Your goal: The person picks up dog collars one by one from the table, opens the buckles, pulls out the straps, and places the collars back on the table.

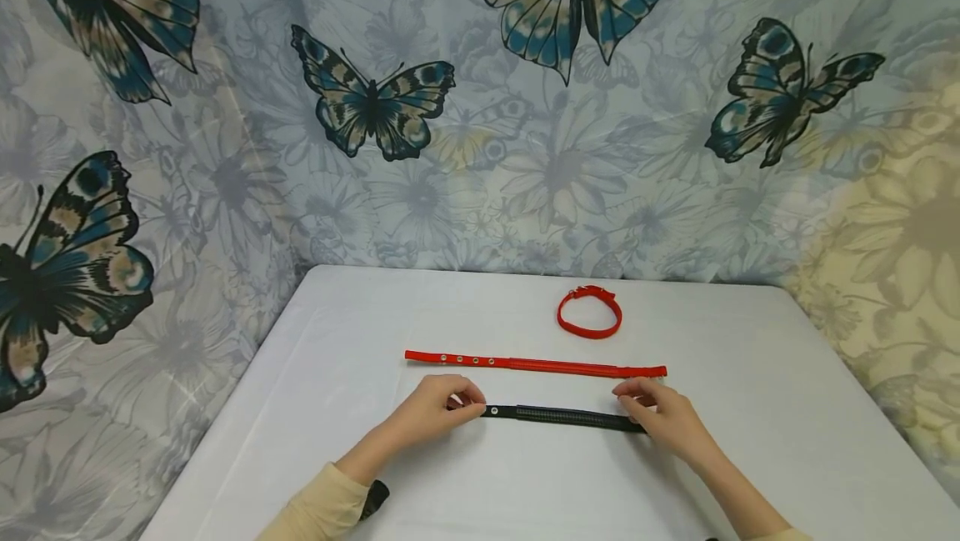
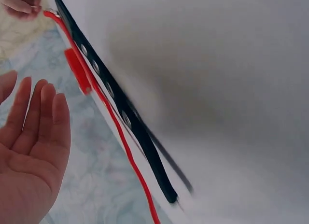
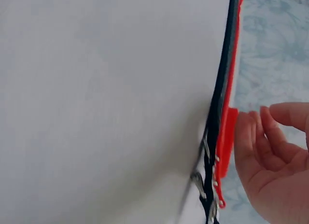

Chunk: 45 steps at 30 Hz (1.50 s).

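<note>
A black collar point(image 1: 570, 418) lies stretched out on the white table, with metal eyelets towards its left end and metal rings at its right end. My left hand point(image 1: 438, 406) hovers over the eyelet end, covering part of it in the head view. In the left wrist view its fingers point(image 2: 44, 115) are fairly straight, with nothing between them. Over the collar's ring end is my right hand point(image 1: 663, 416). Its fingers point(image 3: 273, 132) bend loosely and hold nothing in the right wrist view. Just behind, a red collar point(image 1: 555, 366) runs nearly parallel to the black one.
Farther back on the table point(image 1: 390, 308), a second red collar point(image 1: 592, 333) is buckled into a loop. Cloth printed with butterflies point(image 1: 372, 103) hangs behind and beside the table. A black band point(image 1: 375, 499) shows at my left sleeve.
</note>
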Tool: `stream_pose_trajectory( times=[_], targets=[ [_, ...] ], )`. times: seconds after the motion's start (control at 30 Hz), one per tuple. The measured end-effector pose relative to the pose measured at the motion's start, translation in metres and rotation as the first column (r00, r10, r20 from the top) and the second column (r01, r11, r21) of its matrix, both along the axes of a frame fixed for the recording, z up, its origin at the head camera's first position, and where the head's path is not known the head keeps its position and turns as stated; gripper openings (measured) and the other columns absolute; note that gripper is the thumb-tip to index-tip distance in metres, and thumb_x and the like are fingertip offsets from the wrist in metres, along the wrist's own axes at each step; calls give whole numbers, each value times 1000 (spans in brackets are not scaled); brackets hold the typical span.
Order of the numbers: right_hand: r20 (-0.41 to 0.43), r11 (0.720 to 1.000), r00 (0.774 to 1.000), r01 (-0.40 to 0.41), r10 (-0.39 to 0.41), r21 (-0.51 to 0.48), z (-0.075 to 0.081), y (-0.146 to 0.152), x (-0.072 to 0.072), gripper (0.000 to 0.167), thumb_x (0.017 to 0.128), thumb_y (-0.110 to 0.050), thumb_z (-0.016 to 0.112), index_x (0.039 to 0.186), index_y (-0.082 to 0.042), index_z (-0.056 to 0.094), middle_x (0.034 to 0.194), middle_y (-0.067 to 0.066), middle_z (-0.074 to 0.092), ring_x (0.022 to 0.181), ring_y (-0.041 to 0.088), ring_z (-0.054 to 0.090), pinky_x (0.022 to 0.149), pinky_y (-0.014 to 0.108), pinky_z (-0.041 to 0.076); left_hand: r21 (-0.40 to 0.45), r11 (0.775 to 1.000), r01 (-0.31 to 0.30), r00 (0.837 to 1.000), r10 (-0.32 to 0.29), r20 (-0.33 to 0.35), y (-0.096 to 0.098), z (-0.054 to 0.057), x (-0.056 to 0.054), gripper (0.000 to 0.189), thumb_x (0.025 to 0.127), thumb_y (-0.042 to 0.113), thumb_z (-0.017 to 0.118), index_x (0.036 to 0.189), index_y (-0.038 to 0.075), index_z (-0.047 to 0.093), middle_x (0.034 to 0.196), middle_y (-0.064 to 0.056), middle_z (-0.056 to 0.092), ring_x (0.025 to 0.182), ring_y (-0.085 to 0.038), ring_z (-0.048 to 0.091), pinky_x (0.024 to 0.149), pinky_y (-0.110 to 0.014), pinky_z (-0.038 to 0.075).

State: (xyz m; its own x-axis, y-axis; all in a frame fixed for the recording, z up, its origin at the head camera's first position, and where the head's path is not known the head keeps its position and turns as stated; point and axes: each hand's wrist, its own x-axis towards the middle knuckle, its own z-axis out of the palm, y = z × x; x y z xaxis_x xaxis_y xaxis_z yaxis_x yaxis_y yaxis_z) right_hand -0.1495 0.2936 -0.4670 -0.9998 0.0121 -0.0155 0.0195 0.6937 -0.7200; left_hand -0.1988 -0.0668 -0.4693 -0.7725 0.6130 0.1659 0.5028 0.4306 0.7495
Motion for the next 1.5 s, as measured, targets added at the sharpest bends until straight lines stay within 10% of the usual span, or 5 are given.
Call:
stream_pose_trajectory(
  times=[0.23,0.53,0.83,0.97,1.5],
  targets=[
    [178,922,983,107,-42,-372,-6,-8,-8,40,98,-24,61,128,1,56,121,17,61,100,24,61,83,28,55,194,977,-88,932,12,363,40,-1,0,17,93,25,68,105,13,69,97,3,69,88,-12,64,76,-26,54],
    [261,737,958,264,-123,-622,5,-18,-28,54,101,-25,55,144,2,37,131,15,51,100,14,59,87,23,52,455,760,-464,605,-104,790,90,8,-15,35,94,14,65,123,-4,59,108,-10,64,96,-19,62,87,-34,54],
    [233,696,944,330,-234,-638,10,-21,-69,55,102,-14,46,150,5,24,148,23,32,129,35,40,95,27,48,439,599,-670,431,-169,887,140,15,-44,47,94,6,59,138,-7,47,111,-14,56,106,-23,58,96,-32,48],
    [236,692,923,383,-303,-612,4,-15,-86,55,101,-11,43,150,6,23,148,25,30,130,36,39,106,39,39,428,559,-710,402,-178,898,158,12,-59,48,95,5,57,138,-9,44,126,-22,52,124,-31,49,102,-33,44],
    [149,879,891,449,-428,-161,-12,1,-126,54,96,-14,40,141,16,34,137,35,41,128,44,39,107,50,35,366,584,-725,496,73,865,196,-7,-98,62,99,37,46,142,-8,40,146,-22,40,125,-34,47,103,-40,42]
  ],
)
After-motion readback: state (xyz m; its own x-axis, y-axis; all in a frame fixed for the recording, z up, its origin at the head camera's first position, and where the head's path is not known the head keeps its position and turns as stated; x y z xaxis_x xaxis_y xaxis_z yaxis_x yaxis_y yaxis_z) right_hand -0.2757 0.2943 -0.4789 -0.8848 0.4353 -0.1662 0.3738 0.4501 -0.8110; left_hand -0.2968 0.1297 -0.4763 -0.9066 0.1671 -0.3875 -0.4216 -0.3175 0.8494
